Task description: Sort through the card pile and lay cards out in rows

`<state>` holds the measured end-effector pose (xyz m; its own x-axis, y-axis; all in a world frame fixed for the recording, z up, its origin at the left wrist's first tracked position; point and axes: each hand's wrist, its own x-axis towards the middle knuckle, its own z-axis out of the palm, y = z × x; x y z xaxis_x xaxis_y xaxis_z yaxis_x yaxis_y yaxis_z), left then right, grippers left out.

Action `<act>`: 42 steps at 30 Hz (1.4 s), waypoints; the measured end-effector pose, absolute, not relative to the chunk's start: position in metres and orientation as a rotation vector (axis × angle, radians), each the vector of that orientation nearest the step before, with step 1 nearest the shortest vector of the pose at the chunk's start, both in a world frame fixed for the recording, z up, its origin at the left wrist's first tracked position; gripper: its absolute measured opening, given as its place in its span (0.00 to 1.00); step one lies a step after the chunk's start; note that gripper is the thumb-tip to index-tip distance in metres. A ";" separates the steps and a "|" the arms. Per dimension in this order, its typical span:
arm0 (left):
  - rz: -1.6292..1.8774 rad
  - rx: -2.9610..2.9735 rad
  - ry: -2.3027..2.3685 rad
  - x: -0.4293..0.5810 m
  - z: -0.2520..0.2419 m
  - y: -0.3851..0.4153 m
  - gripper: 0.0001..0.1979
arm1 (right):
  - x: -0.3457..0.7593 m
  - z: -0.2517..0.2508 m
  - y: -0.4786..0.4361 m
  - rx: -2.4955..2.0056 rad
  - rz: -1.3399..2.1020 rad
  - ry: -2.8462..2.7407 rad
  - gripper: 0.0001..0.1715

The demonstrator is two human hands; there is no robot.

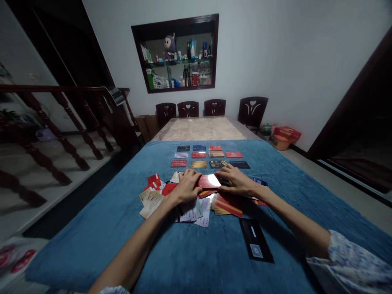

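Observation:
Between my two hands is a red card (pixel 206 181) with bright glare on its right part. My left hand (pixel 187 185) pinches its left end, and my right hand (pixel 235 181) grips its right end. Whether it is one card or a stack, I cannot tell. Below it, red-and-yellow striped cards (pixel 229 205) overlap on the blue cloth, beside pale printed cards (pixel 202 212). Left of my left hand lie beige cards (pixel 151 201) and red cards (pixel 154 180). Farther off, several cards sit in rows, among them a gold card (pixel 199 164) and a black VIP card (pixel 218 163).
A black sleeve-like piece with a square code (pixel 255 241) lies near my right forearm. Blue cloth (pixel 122 228) covers the near part of the table; its bare stone-patterned top (pixel 202 127) shows beyond. Dark chairs (pixel 188 109) stand behind, and a wooden railing (pixel 61 130) runs at left.

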<state>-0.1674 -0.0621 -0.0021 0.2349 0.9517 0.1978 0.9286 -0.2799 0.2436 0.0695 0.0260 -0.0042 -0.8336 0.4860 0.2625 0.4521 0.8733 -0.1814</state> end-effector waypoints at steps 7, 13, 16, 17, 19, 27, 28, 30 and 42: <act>0.343 2.457 1.848 -0.170 0.007 -0.053 0.18 | 0.064 0.003 0.037 -0.726 0.100 -2.791 0.29; 0.279 2.495 1.872 -0.176 0.013 -0.041 0.19 | 0.055 0.004 0.053 -0.729 0.068 -2.805 0.30; 0.244 2.497 1.885 -0.180 0.015 -0.033 0.20 | 0.049 0.006 0.061 -0.736 0.075 -2.814 0.30; 0.239 2.499 1.889 -0.181 0.016 -0.030 0.20 | 0.047 0.006 0.064 -0.739 0.071 -2.817 0.30; 0.237 2.502 1.902 -0.184 0.016 -0.024 0.19 | 0.042 0.007 0.070 -0.744 0.057 -2.823 0.30; 0.213 2.468 1.928 -0.196 0.020 -0.001 0.21 | 0.025 0.015 0.091 -0.779 -0.010 -2.850 0.28; 0.209 2.467 1.935 -0.198 0.019 0.002 0.21 | 0.023 0.017 0.093 -0.795 -0.019 -2.855 0.26; 0.199 2.471 1.952 -0.201 0.018 0.009 0.20 | 0.018 0.020 0.096 -0.827 -0.032 -2.868 0.23; 0.080 2.445 2.038 -0.212 0.021 0.055 0.20 | -0.006 0.029 0.131 -0.931 -0.109 -2.949 0.20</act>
<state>-0.2121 0.0547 0.0208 0.1796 0.9815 0.0662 0.9837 -0.1799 -0.0006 -0.0055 0.1311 0.0292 -0.8178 0.5716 0.0663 0.5750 0.8165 0.0528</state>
